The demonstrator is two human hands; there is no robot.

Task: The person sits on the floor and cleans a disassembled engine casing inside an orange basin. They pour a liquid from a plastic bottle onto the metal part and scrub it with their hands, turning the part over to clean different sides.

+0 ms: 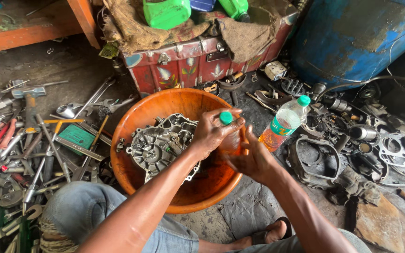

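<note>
Two green-capped plastic bottles [284, 122], one orange basin [137, 117], one engine casing [160, 143], one red trunk [188, 61].

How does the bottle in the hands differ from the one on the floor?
The held bottle is gripped over the orange basin by left hand and right hand; the floor bottle stands free, leaning slightly. The held one is mostly hidden; the other shows orange liquid. Both have green caps.

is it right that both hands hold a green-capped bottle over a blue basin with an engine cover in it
Not quite: the basin is orange, not blue, as the head view shows. The left hand and right hand do hold the green-capped bottle over it, with the engine cover inside.
</note>
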